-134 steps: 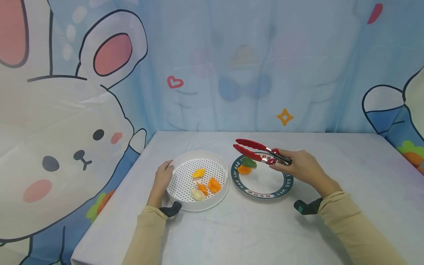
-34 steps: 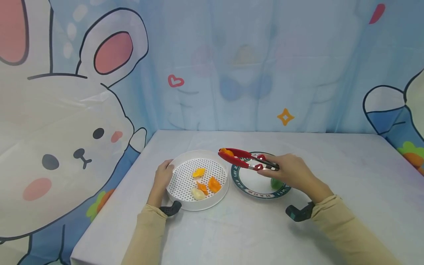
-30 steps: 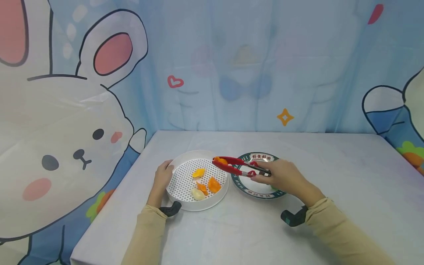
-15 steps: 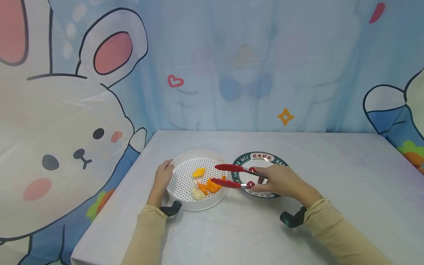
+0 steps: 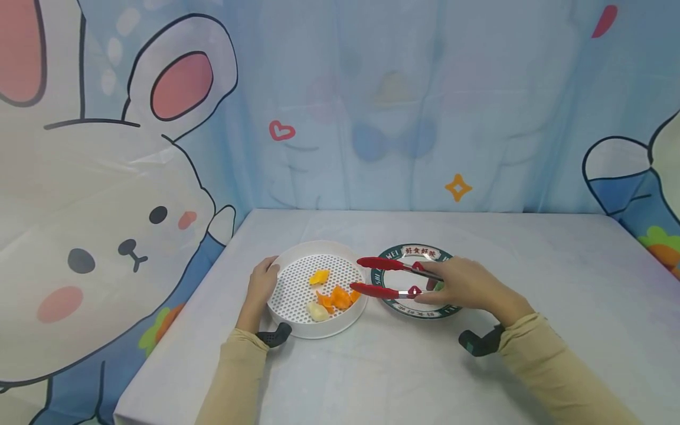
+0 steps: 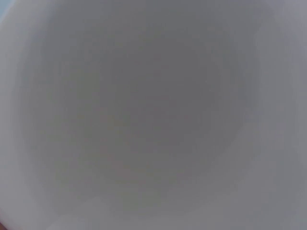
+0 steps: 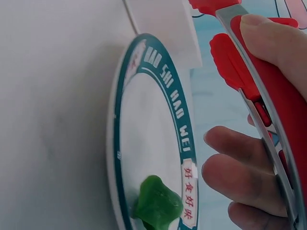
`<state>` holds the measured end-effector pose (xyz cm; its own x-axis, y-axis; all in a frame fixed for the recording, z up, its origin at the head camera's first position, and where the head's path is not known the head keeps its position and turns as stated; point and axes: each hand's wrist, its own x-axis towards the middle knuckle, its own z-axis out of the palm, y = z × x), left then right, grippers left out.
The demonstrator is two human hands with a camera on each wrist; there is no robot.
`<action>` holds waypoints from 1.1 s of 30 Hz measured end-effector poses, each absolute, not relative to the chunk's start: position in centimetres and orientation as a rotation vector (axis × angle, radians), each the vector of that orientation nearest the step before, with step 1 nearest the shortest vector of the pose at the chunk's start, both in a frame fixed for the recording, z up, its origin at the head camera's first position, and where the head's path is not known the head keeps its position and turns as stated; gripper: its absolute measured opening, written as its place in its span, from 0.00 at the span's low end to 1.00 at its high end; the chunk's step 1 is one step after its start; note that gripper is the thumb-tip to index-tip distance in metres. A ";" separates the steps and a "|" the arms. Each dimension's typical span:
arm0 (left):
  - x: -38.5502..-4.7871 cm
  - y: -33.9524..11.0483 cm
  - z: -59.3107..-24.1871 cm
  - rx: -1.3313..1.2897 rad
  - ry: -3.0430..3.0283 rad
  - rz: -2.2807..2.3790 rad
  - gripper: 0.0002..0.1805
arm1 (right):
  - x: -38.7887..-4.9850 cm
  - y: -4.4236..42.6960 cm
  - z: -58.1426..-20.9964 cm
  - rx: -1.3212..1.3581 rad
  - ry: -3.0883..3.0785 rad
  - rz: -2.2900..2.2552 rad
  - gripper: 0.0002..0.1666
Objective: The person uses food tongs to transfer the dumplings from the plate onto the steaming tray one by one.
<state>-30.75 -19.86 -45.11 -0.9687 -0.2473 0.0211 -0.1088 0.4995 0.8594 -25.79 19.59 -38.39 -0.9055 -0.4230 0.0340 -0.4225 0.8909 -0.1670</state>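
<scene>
At the left, my left hand (image 5: 259,286) holds the side of a round white steamer tray (image 5: 289,268) with a perforated floor. Inside lie dumpling-like pieces: a yellow one (image 5: 319,277), a pale one (image 5: 319,311) and several orange ones (image 5: 341,297). My right hand (image 5: 470,286) grips red-tipped metal tongs (image 5: 382,264), their arms spread with nothing between the tips, over the gap between tray and plate. Below it a white plate with a green rim (image 5: 378,277) bears a green dumpling-like piece (image 7: 157,203), mostly covered by the hand in the head view.
Tray and plate stand side by side on a white-covered table (image 5: 558,283). Behind hangs a blue curtain (image 5: 319,171) with cartoon figures. Dark wrist mounts (image 5: 480,341) jut from the sleeves. The left wrist view shows only a blurred grey-white surface.
The tongs carried an orange piece from the plate to the tray's right side, spread and let it go. Now my right hand has drawn slightly back right; the left stays still.
</scene>
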 end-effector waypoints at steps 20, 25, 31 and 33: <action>-30.4 -19.7 -44.7 0.311 -2.608 -1.461 0.24 | -25.5 26.1 -35.2 -0.389 2.821 -0.306 0.64; -30.4 -19.8 -44.6 0.331 -2.615 -1.449 0.25 | -25.5 27.9 -35.1 -0.292 2.800 -0.245 0.68; -30.3 -19.7 -44.6 0.329 -2.622 -1.449 0.25 | -25.4 29.2 -34.8 -0.221 2.754 -0.230 0.71; -30.4 -19.7 -44.6 0.326 -2.622 -1.451 0.24 | -25.4 29.5 -34.7 -0.197 2.735 -0.240 0.72</action>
<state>-30.35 -19.65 -44.61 -0.9687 -0.2482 0.0068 -0.1260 0.5151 0.8478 -25.45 29.52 -34.73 -0.9155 -0.1701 -0.3647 -0.1041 0.9755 -0.1937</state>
